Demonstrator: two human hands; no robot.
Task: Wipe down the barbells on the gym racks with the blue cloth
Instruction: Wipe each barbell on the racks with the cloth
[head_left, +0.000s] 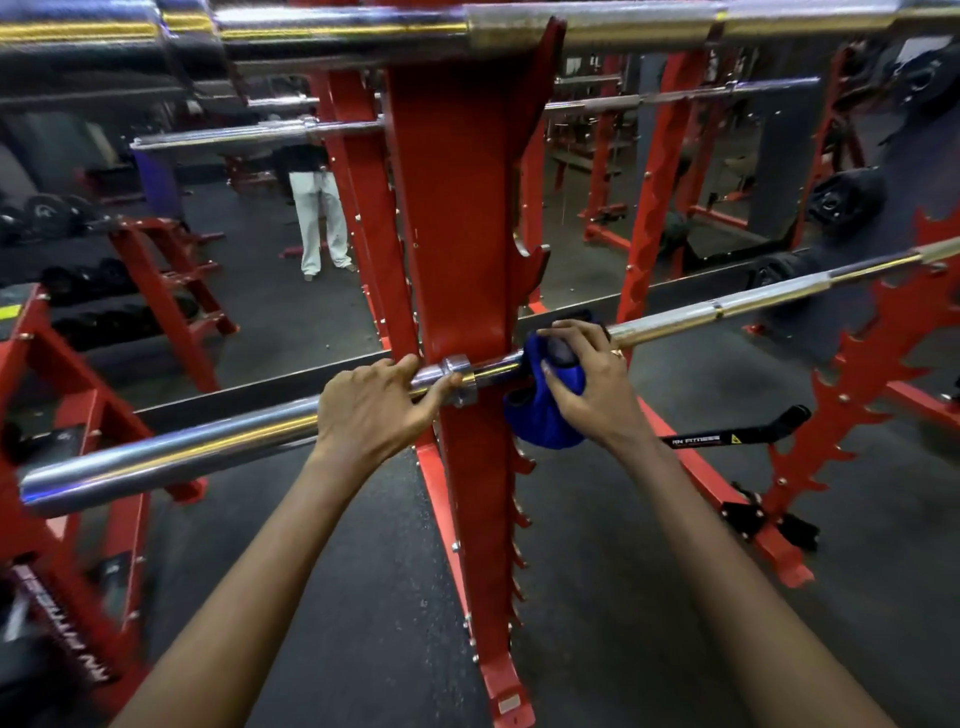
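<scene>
- Both hands are on the near barbell (182, 457), one on each side of the red rack upright (452, 208).
- Our left hand (374, 410) grips the bar just left of the upright. Its fingers curl over the top by the chrome collar, and the thumb reaches along the front.
- Our right hand (587, 384) clutches the one blue cloth (540, 421) just right of the upright. The cloth is bunched around the shaft, and a fold hangs below the bar.
- We count three barbells plainly: the one we hold, a second (623, 26) across the top of the view, and a third (234, 136) farther back that passes behind the upright.
- Far left, dumbbells (47, 213) sit on a red stand, too blurred for us to count.
- Far right, two black weight plates (844, 200) show most clearly on the rack.
- One person in white trousers (322, 223) stands at the far side on the dark floor (363, 571).
</scene>
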